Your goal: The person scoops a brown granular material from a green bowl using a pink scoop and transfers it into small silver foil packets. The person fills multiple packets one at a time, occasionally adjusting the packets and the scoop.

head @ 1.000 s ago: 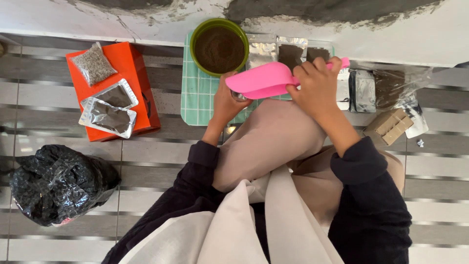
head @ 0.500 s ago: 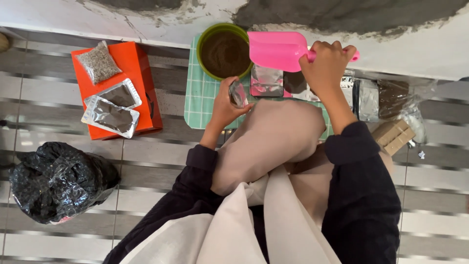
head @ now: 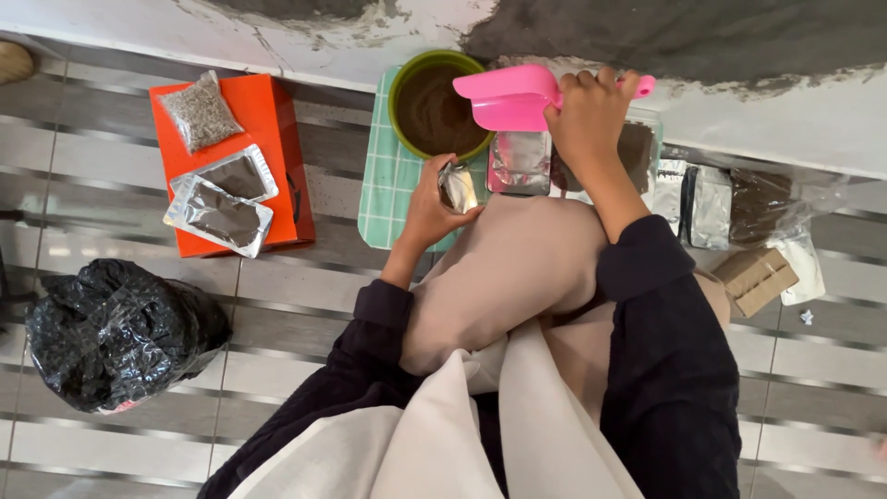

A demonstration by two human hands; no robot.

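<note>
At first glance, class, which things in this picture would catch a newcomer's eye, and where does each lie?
The bright pink scoop, held by the right hand over the green bowl of brown powder at top centre, stands out first. Next comes the orange box at upper left, topped with silver pouches. A crumpled black bag sits at lower left.

Your head camera is looking almost straight down from above your lap, facing the tiled floor (head: pixel 111 166) ahead of your knees toward the wall base (head: pixel 277 37), sitting close enough that your sleeves are filling the lower frame.
</note>
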